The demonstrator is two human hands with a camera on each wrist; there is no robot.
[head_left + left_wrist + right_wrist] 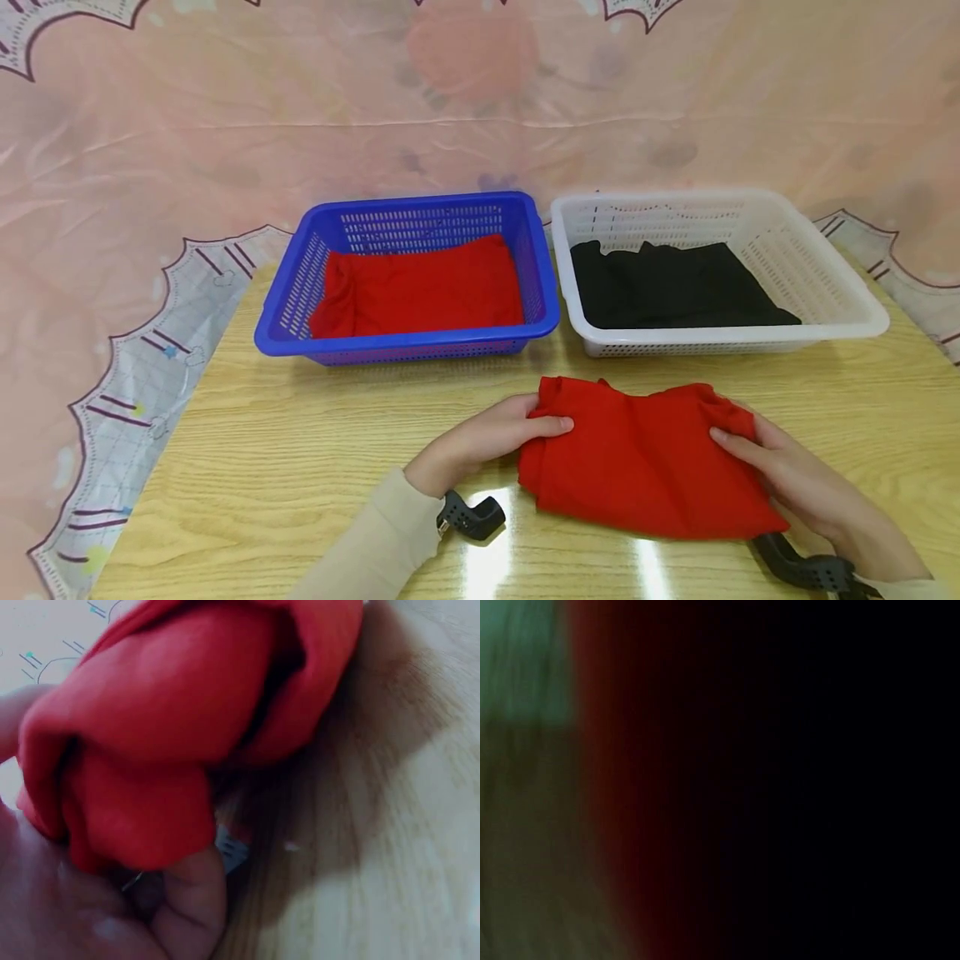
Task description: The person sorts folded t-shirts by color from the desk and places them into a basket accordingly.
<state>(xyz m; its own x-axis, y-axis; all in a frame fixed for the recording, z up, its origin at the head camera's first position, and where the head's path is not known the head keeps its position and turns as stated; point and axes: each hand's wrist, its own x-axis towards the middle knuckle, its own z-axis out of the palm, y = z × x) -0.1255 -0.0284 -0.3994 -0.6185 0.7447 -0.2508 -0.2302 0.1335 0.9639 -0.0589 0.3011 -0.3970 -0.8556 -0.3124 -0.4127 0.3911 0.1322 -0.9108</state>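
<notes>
A folded red cloth garment (637, 458) is held up over the front of the table between both hands. My left hand (487, 437) grips its left edge, thumb on the near face and fingers behind. On the other side my right hand (802, 475) pinches the right edge the same way, its fingers mostly hidden by the fabric. The left wrist view shows thick folds of the red garment (165, 697) between thumb and fingers. Dark, blurred red fabric (615, 787) covers much of the right wrist view.
Behind the hands, a blue basket (405, 342) holds another folded red garment (435, 292). Beside it at right, a white basket (720, 336) contains a folded black garment (675, 287). Both stand on the wood-grain table (300, 450), with a patterned pink curtain (300, 108) behind.
</notes>
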